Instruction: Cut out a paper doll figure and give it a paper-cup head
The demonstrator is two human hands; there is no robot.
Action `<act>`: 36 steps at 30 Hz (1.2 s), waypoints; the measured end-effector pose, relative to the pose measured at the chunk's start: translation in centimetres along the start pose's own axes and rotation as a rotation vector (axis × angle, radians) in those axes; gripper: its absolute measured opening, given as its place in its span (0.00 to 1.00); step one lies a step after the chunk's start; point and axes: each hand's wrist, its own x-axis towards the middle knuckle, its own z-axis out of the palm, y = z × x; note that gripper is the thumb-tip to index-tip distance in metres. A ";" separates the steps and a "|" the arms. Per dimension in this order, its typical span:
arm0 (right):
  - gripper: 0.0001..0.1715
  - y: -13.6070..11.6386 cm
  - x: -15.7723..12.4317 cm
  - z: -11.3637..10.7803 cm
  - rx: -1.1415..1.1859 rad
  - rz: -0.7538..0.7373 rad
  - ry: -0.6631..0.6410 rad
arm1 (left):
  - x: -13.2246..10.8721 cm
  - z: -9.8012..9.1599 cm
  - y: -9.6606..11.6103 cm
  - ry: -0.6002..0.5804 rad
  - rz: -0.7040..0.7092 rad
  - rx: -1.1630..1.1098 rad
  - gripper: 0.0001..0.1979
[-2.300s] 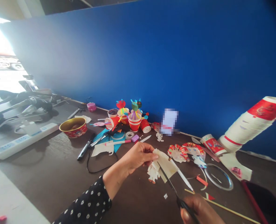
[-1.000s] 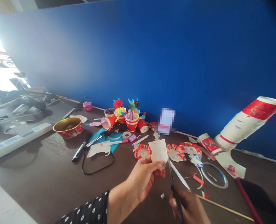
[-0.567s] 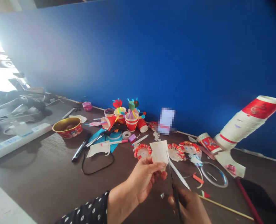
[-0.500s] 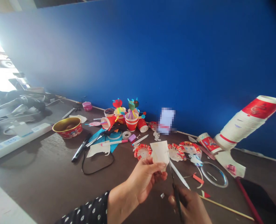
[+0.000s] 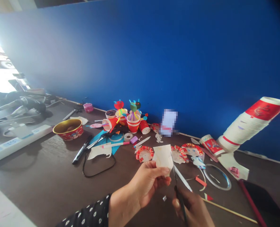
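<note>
Between the thumb and fingers of my left hand [image 5: 146,179] is a small, off-white piece of paper [image 5: 163,156], held up above the dark table. My right hand [image 5: 192,206] grips a pair of dark scissors [image 5: 179,195], pointing up and away from me. Their blades run along the paper's right edge; whether they touch it or have cut into it is hard to make out. Just beyond the paper lie red-and-white fringed cup pieces [image 5: 145,154]. A white pen [image 5: 182,178] rests behind the scissors, and a tiny scrap [image 5: 164,198] lies below my left fingers.
Paper cups with pipe-cleaner figures [image 5: 133,121] stand near the blue wall [image 5: 140,63]. At left are a red bowl [image 5: 70,134] and a power strip [image 5: 19,143]. A leaning cup stack [image 5: 251,126], tape roll [image 5: 217,176], wooden stick [image 5: 229,210] and phone [image 5: 263,201] occupy the right.
The paper in my left hand has dipped slightly and shifted a little to the right. The scissors have moved slightly with it. Things on the table stay put.
</note>
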 end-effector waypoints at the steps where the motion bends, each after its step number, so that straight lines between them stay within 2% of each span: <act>1: 0.14 -0.1 0.0 0.0 0.000 0.003 0.003 | 0.0 0.0 0.0 -0.007 0.001 0.001 0.05; 6: 0.15 -0.3 -0.1 -0.2 -0.034 0.014 0.014 | -0.1 0.1 0.2 -0.014 -0.010 0.018 0.04; 15: 0.22 0.4 -0.3 -0.2 -0.142 -0.036 0.086 | 0.0 -0.1 0.6 -0.020 0.007 0.055 0.03; 26: 0.26 0.7 -0.2 -0.2 -0.094 -0.032 0.057 | -0.2 0.1 0.9 -0.006 -0.011 0.046 0.04; 29: 0.25 0.7 -0.2 -0.2 -0.087 -0.013 0.034 | -0.2 0.1 0.9 -0.014 -0.014 0.047 0.05; 36: 0.21 1.3 0.0 0.0 -0.121 -0.077 0.035 | -0.1 0.0 0.8 -0.026 -0.020 0.040 0.05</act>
